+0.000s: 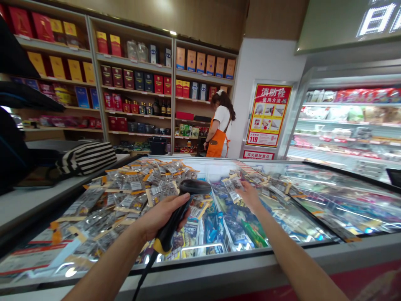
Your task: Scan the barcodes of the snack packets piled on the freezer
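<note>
Left hand (163, 213) wrapped round the handle of a black scanner (193, 188); right hand (249, 196) pinching one small packet (232, 188) by its edge, just right of the scanner head. That slight hold could let it slip onto the freezer (225, 271) below; creased, shiny film might spoil a reading. Beneath the left hand hangs the cord (144, 272), liable to snag if tugged. Left of that hand, heaped packets (125, 184): a brushing forearm could set them sliding. Well beyond, someone's orange apron (216, 143).
</note>
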{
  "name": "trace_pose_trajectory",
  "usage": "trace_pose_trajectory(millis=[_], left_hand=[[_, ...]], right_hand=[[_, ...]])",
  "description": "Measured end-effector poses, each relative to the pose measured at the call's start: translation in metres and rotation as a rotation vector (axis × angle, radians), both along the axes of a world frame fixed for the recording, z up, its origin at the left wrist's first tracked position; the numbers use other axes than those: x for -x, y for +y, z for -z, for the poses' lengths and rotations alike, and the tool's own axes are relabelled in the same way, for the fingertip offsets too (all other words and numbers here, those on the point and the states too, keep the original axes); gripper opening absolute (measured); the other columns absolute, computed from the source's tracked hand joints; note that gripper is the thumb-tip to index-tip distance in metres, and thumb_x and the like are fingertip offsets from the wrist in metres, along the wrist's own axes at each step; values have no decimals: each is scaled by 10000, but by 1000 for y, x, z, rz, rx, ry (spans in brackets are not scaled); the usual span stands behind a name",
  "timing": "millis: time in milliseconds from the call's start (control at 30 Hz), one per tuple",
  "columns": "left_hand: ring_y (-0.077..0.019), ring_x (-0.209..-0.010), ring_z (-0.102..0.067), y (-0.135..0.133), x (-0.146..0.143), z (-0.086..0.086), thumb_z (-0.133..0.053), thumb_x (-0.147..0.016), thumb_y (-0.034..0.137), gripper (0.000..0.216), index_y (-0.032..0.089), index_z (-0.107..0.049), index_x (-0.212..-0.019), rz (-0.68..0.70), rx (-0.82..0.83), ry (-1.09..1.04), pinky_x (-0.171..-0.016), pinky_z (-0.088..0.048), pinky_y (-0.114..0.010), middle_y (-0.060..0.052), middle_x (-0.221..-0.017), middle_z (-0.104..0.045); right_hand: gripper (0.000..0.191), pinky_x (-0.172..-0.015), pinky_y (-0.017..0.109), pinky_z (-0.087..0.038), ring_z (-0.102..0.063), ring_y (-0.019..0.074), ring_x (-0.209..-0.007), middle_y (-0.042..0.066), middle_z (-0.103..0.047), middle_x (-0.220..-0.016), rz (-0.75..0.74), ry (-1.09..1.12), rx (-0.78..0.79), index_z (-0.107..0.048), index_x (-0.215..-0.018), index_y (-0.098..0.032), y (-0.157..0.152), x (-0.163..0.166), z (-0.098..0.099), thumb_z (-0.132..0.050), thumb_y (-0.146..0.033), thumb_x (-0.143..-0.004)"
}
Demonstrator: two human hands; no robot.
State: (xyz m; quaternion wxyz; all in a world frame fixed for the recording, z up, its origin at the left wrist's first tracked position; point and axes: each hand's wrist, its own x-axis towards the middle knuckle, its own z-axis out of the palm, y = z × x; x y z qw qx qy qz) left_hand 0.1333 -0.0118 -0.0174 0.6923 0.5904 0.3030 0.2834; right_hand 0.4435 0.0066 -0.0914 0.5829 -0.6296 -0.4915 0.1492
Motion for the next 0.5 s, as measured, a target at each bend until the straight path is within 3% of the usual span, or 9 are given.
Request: trace_pose_trajectory(millis=[233,500], left_hand=[[-69,-378,-465,-2,0,-2,-491,-702,434,291,143,-496,-697,32,7,-3,-372,-314,-177,16,-530,-530],[-62,-375,-452,-2,-1,-5,-502,-692,438,296,142,-499,-688,13,-11,5,-364,-319,-175,24,-524,-511]], right_hand=[[291,-756,314,-399,-567,185,-790,24,-626,-818,-11,-125,-47,-525,-839,-172,0,3,-2,-540,-283,-571],[285,-730,310,-411,-572,184,-767,21,-626,-798,-12,-113,-50,-515,-839,-170,-1,4,-2,-536,-276,-575]])
